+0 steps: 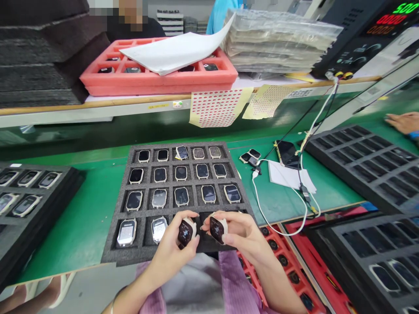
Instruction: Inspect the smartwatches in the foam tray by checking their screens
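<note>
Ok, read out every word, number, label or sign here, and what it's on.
"500", green, black display unit, cut at the frame edge
"0000", red, same unit
"0000", orange, same unit; decimal points unclear
Too small or blurred: watch in left hand, another watch in right hand, yellow label on shelf edge

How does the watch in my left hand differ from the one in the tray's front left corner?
The left-hand watch has a dark face with light marks; the corner watch has a bright, pale one. The left-hand watch is held up at a tilt, while the corner watch lies in the tray. Both have pale frames and rounded corners.
</note>
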Tool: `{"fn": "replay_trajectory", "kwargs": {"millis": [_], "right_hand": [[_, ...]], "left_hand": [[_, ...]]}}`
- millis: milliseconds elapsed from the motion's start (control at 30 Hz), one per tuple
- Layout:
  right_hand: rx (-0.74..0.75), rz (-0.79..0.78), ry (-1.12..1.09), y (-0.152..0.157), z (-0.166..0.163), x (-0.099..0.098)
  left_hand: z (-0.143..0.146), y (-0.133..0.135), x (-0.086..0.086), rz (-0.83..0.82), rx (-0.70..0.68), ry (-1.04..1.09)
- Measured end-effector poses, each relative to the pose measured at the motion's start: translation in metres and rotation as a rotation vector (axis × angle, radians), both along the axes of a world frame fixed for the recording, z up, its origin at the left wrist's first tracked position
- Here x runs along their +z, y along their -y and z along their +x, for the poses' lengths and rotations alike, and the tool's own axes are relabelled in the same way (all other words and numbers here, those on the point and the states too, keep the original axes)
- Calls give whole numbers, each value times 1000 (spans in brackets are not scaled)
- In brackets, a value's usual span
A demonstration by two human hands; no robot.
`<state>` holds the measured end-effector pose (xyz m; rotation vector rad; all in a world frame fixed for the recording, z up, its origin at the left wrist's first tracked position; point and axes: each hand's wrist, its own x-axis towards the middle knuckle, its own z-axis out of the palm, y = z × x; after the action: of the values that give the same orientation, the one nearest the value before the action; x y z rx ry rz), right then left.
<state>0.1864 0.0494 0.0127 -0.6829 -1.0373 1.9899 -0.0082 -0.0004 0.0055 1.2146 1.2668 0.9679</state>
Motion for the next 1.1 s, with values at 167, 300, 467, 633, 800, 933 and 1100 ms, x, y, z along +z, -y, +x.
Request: {"fn": "replay_trajectory", "kwargs": {"millis": [167, 300, 467, 633, 800, 933, 1100], "right_hand": [[12, 4, -6, 0, 0, 0], [32, 23, -9, 1, 0, 0], [37, 62, 5, 2, 0, 1], [42, 81, 22, 3, 0, 2], [43, 96, 26, 2, 0, 1], [37, 95, 33, 3, 0, 0], [28, 83, 54, 3, 0, 1]], "left_hand": [[-2, 1, -3, 35, -31, -26], [-3, 0, -4, 34, -25, -26], [-2, 0, -2, 31, -42, -9], [-2, 2, -3, 43, -27, -27], [-2, 2, -3, 46, -38, -37], [-2, 1, -2, 47, -36, -38], [-3, 1, -3, 42, -39, -24]]}}
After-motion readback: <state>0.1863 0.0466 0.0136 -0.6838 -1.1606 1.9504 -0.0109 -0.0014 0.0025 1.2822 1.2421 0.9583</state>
